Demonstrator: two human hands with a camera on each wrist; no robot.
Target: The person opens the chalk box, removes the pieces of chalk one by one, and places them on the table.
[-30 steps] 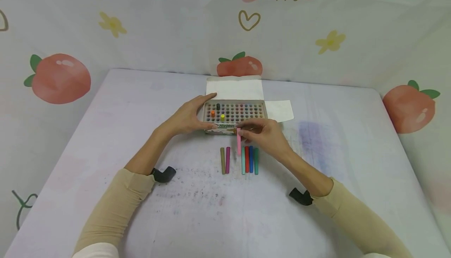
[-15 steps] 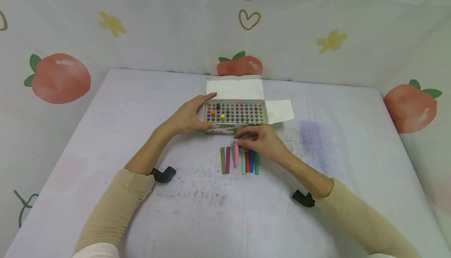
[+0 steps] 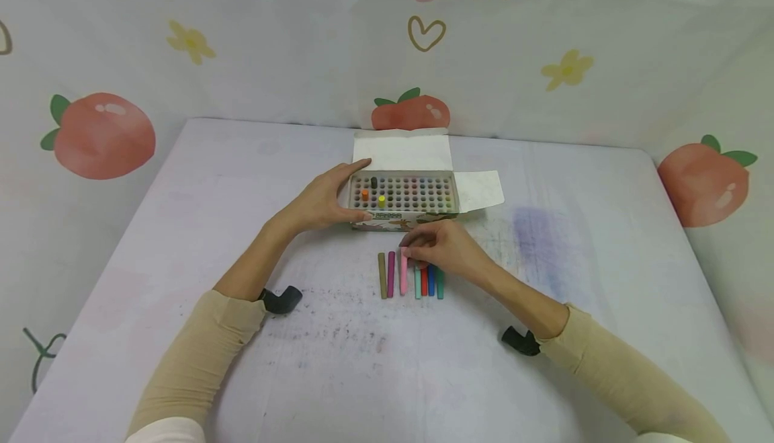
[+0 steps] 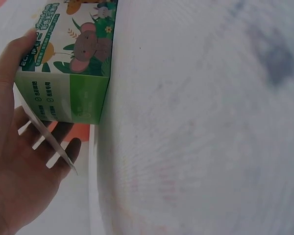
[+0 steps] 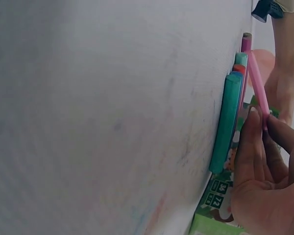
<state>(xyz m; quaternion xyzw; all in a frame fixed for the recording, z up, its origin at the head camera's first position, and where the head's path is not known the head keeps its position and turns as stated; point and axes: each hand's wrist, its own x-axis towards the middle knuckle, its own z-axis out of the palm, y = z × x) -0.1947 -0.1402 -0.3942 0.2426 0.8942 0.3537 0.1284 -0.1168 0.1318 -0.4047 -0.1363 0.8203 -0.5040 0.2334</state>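
My right hand [image 3: 450, 249] pinches a pink chalk stick [image 3: 404, 275] between thumb and fingertips, its lower end close over the table. In the right wrist view the pink stick leans above the row. Left of it lie an olive stick [image 3: 382, 276] and a purple one [image 3: 390, 276]. To its right are mint [image 3: 418, 285], red [image 3: 424, 283], blue [image 3: 431, 283] and green [image 3: 440, 286] sticks, partly under the hand. My left hand [image 3: 323, 199] grips the left end of the chalk box [image 3: 405, 222], thumb on its printed front, fingers at the back.
Inside the box, a holder full of holes [image 3: 423, 194] bears a black stick [image 3: 374, 182], an orange one [image 3: 365, 195] and a yellow one [image 3: 381, 201]. The lid [image 3: 402, 150] is folded back, and a side flap [image 3: 479, 191] sticks out right. Smudges mark the white table [image 3: 338, 376].
My right hand has moved from the box's front toward me and slightly left, bringing the pink chalk stick down between the purple and mint sticks. The left hand has stayed on the box.
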